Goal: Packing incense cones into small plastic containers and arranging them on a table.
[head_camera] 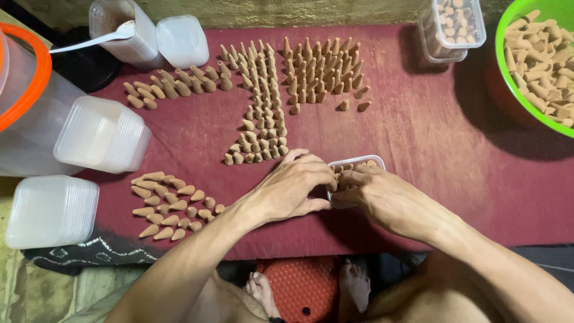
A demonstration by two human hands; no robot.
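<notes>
From the head camera, the small clear plastic tub point(357, 162) of incense cones sits between both grips, at three o'clock of the left hand point(293, 188) and eleven o'clock of the right hand point(382, 200) (fingers pinched together on cones inside).

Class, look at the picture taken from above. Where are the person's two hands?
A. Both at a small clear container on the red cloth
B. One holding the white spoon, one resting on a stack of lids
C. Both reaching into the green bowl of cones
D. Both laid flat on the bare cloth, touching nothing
A: the left hand and right hand meet over the small clear container holding tan cones, on the red cloth.
</notes>
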